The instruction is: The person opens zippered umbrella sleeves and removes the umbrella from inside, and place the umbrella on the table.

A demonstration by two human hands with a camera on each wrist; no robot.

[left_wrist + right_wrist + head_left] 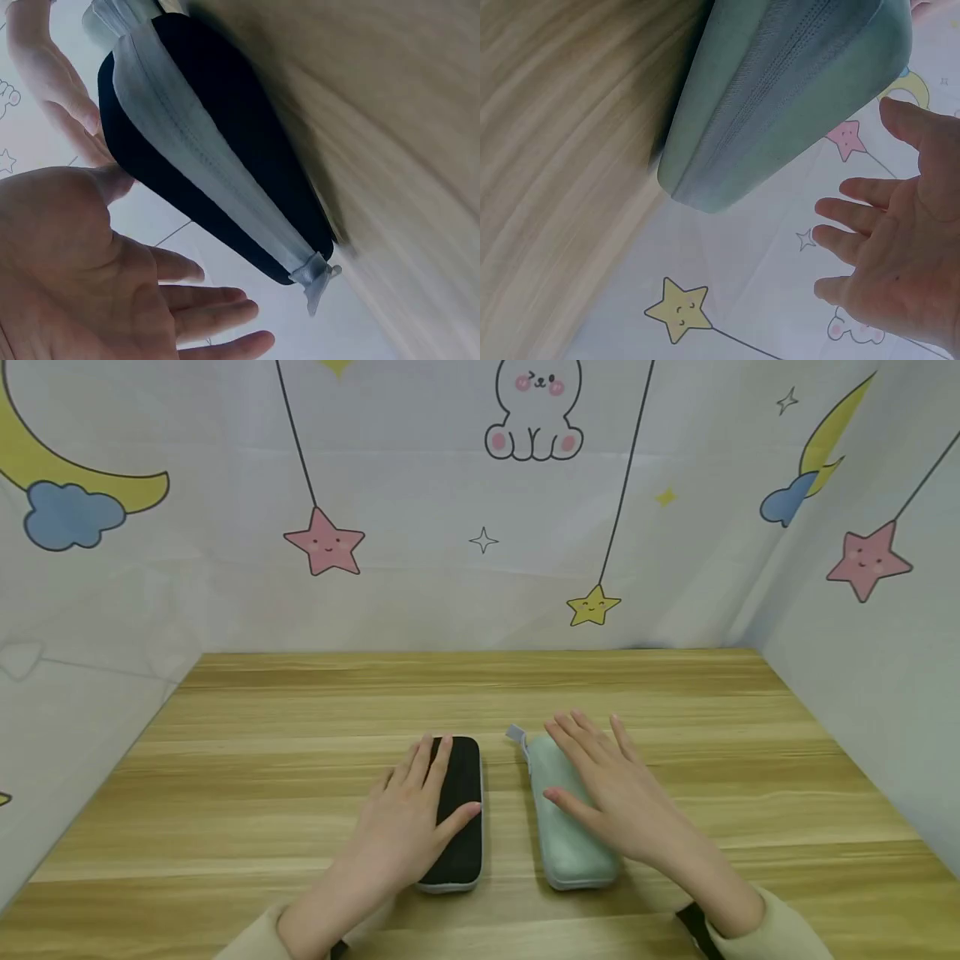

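Two slim zippered pouches lie side by side on the wooden table. The black pouch [465, 810] has a grey zip band, which faces the camera in the left wrist view with a small tab at one end. My left hand [401, 822] is over its left part, fingers straight, thumb tip at the pouch's right edge. The pale green pouch [566, 835] has a grey loop [517, 737] at its far left corner. Over its right side is my right hand [622, 797], fingers extended and thumb spread. In the right wrist view the right palm [907, 277] shows beside the green pouch with nothing held.
The wood-grain table [300, 710] stretches around both pouches. White cloth walls [420, 602] with printed stars, moons and clouds enclose it at the back and sides. Pale sleeves [780, 927] and dark wrist straps [697, 931] show near the front edge.
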